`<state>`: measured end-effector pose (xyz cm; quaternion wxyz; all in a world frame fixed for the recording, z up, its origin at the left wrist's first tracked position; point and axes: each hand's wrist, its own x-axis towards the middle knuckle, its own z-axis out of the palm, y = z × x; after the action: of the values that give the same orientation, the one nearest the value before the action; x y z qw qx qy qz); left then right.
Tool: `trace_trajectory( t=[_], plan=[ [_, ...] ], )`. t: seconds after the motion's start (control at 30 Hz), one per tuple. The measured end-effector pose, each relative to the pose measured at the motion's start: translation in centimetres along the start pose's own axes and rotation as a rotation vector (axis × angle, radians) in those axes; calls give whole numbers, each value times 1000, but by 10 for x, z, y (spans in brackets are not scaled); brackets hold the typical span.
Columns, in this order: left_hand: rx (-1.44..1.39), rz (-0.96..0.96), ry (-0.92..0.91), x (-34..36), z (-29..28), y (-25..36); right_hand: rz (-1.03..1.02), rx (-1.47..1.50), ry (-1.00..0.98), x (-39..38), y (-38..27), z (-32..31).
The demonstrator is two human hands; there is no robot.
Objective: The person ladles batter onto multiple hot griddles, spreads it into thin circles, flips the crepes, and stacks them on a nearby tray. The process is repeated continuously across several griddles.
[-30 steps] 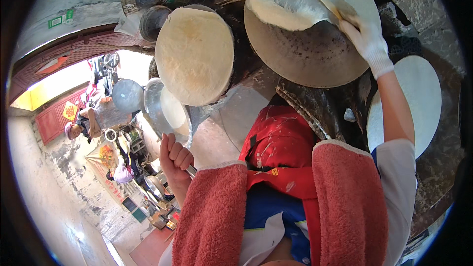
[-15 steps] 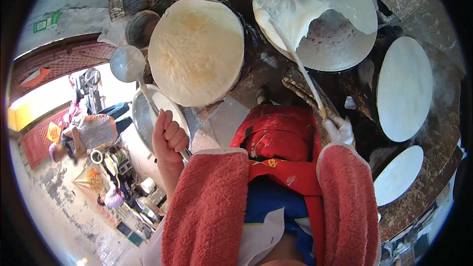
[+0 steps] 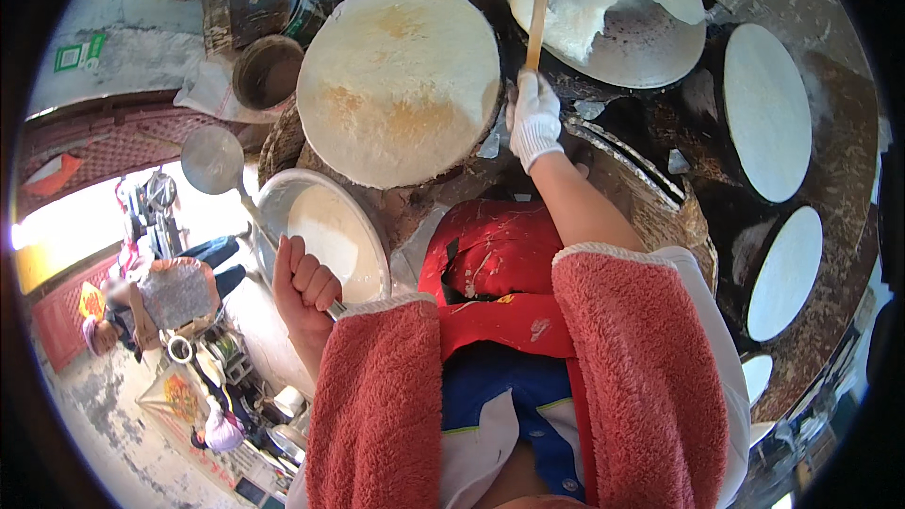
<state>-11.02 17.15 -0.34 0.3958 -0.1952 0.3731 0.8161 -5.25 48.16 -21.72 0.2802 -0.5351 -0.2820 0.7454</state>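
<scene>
My left hand [image 3: 306, 283] is bare and closed around the handle of a long ladle [image 3: 211, 160]. The ladle's round grey bowl is held out beyond the rim of a wide metal basin [image 3: 382, 269] with pale batter [image 3: 330, 226] in it. My right hand [image 3: 534, 120], in a white knitted glove, grips a wooden stick [image 3: 539, 14] whose far end leaves the picture at the top. Under and beside the stick is a round griddle [image 3: 622, 66], partly covered with white batter [image 3: 566, 24]; a grey-brown patch of it is bare. To its left, a round flatbread [image 3: 401, 85] with browned spots covers another griddle.
More white rounds [image 3: 768, 113] lie on griddles along the right, one more [image 3: 784, 273] lower down. A brown bucket [image 3: 269, 71] stands at the back left. Two other people [image 3: 141, 311] are at the far left. A crusted curved rim [image 3: 632, 165] runs beneath my right forearm.
My right hand has moved up and left with the stick, from beside the apron to near the griddles. My left hand still holds the ladle. The whole view has shifted.
</scene>
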Motion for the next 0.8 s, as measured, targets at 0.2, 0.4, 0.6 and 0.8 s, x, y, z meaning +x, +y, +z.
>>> trace_trajectory(
  t=[0.2,0.4,0.6,0.8],
  plan=[
    [-110,-33,-5,3,-21,15,106,89,216,-41,6,-72],
    [-153,-82,-105,4,-33,22,167,-51,26,-30,6,-24],
    [-106,-132,-224,15,-33,26,23,-10,185,-20,-12,-34],
    [-94,-152,-164,22,-24,26,50,171,240,-32,-42,-65]
  ],
)
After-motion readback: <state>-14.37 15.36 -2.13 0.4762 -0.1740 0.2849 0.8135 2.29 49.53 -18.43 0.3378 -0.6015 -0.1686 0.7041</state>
